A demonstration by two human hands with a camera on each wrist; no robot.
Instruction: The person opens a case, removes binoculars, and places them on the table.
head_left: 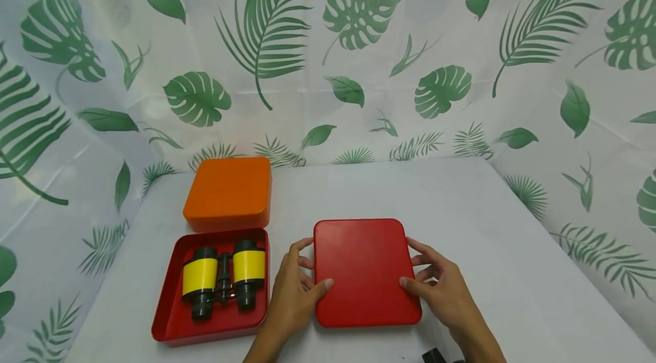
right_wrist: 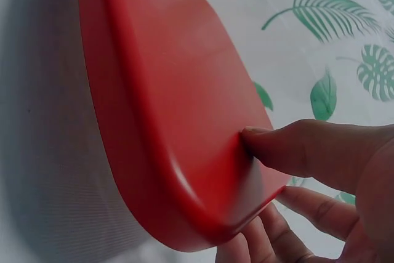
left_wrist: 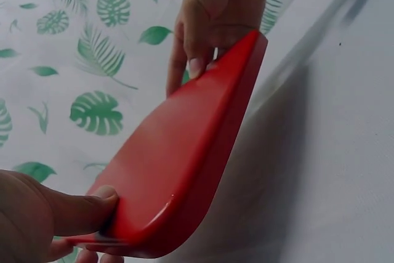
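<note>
Between both hands is a red square lid point(head_left: 366, 272) with rounded corners, its smooth face turned up. My left hand point(head_left: 294, 292) grips its left side, thumb on the face and fingers at the edge. On the opposite side my right hand point(head_left: 446, 286) pinches it the same way. Both wrist views show the lid point(left_wrist: 166, 146) held tilted over the table, with a shadow beneath. Left of the hands, an open red box point(head_left: 166, 309) holds yellow and black binoculars point(head_left: 200, 276).
An orange box point(head_left: 228, 192) stands behind the red one. The white table point(head_left: 461, 209) meets a leaf-patterned curtain point(head_left: 379, 95) at the back and sides. A small black object point(head_left: 433, 355) shows at the bottom edge near the right wrist.
</note>
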